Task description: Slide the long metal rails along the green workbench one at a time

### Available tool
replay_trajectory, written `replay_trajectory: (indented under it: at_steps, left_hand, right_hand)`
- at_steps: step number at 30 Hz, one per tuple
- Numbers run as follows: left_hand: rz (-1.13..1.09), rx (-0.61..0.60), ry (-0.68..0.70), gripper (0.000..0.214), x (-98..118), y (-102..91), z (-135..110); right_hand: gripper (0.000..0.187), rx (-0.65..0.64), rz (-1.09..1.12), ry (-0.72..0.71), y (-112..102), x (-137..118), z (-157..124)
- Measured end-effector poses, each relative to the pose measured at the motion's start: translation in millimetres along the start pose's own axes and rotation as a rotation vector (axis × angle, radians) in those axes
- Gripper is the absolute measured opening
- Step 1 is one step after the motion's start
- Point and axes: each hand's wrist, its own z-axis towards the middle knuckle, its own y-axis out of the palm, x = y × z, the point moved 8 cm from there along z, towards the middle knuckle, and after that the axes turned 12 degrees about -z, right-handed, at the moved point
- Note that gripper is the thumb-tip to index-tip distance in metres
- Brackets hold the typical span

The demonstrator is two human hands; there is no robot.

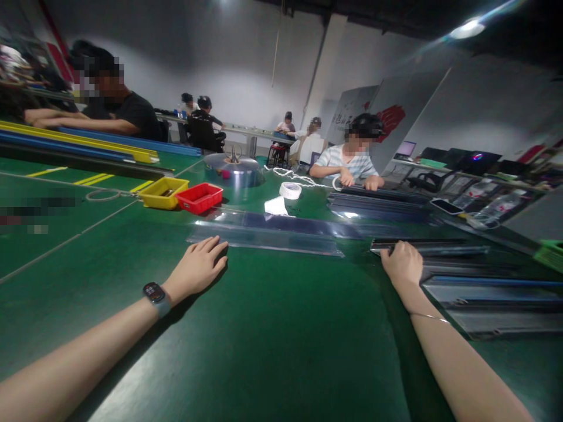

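Note:
My left hand [204, 261], with a watch [153, 292] on its wrist, lies palm down with its fingers stretched out. Its fingertips reach the left end of a clear plastic sleeve [281, 240] that runs flat across the green table [281, 328]. Over on the right, my right hand [402, 264] curls its fingers over the near end of a long dark profile strip [448, 248]. The fingertips of that hand are partly hidden. More long grey profile strips [501, 313] lie beside my right wrist.
A yellow bin [163, 194] and a red bin [200, 198] stand beyond my left hand. Behind the sleeve are a white tape roll [290, 190] and a round metal turntable [233, 170]. A co-worker [352, 155] across the table handles more strips [378, 205]. Yellow profiles [79, 140] lie far left.

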Motion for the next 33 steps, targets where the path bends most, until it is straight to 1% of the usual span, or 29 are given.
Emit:
replay_trajectory:
  at_steps: [3, 6, 10, 14, 17, 19, 23, 26, 27, 28, 30, 31, 32, 33]
  left_hand:
    - [-0.004, 0.004, -0.005, 0.046, 0, -0.4, -1]
    - [0.0, 0.005, -0.005, 0.046, 0, -1.3, -2]
    - [0.004, 0.007, -0.005, 0.046, 0, -2.8, -5]
    - [0.011, 0.008, 0.004, 0.046, 1, -3.1, -7]
    - [0.008, 0.004, 0.004, 0.046, 0, -3.2, -8]
    - [0.0, 0.002, -0.001, 0.046, -1, -3.5, -9]
    - [-0.023, 0.013, 0.004, 0.045, -3, -5.5, -11]
    - [-0.052, 0.051, 0.014, 0.043, -5, -9.5, -12]
    - [-0.063, 0.074, 0.016, 0.041, -6, -11.7, -13]
    - [-0.075, 0.102, 0.017, 0.04, -8, -14.4, -12]
    - [-0.093, 0.163, 0.017, 0.038, -14, -20.3, -11]
    - [-0.097, 0.191, 0.015, 0.037, -18, -23.1, -10]
    - [-0.099, 0.205, 0.015, 0.036, -23, -24.9, -9]
    - [-0.095, 0.211, 0.015, 0.037, -29, -26.0, -8]
  right_hand:
    - [0.025, 0.098, -0.003, -0.033, -15, -7, -8]
    - [0.022, 0.136, 0.025, -0.086, -34, -18, -19]
    - [0.016, 0.182, 0.075, -0.162, -70, -40, -37]
    - [0.013, 0.217, 0.177, -0.276, -119, -75, -61]
    - [0.013, 0.248, 0.33, -0.37, -164, -105, -86]
    - [0.015, 0.257, 0.424, -0.406, -194, -123, -105]
    - [0.016, 0.158, 0.587, -0.52, -250, -163, -153]
    - [0.016, 0.059, 0.733, -0.672, -291, -185, -193]
    - [0.014, 0.036, 0.782, -0.759, -305, -192, -206]
    - [0.012, 0.04, 0.825, -0.858, -318, -196, -218]
    - [0.017, 0.119, 0.881, -1.082, -340, -198, -236]
    - [0.019, 0.178, 0.898, -1.185, -346, -196, -241]
    - [0.021, 0.227, 0.9, -1.261, -346, -192, -242]
    - [0.021, 0.264, 0.902, -1.289, -342, -187, -238]
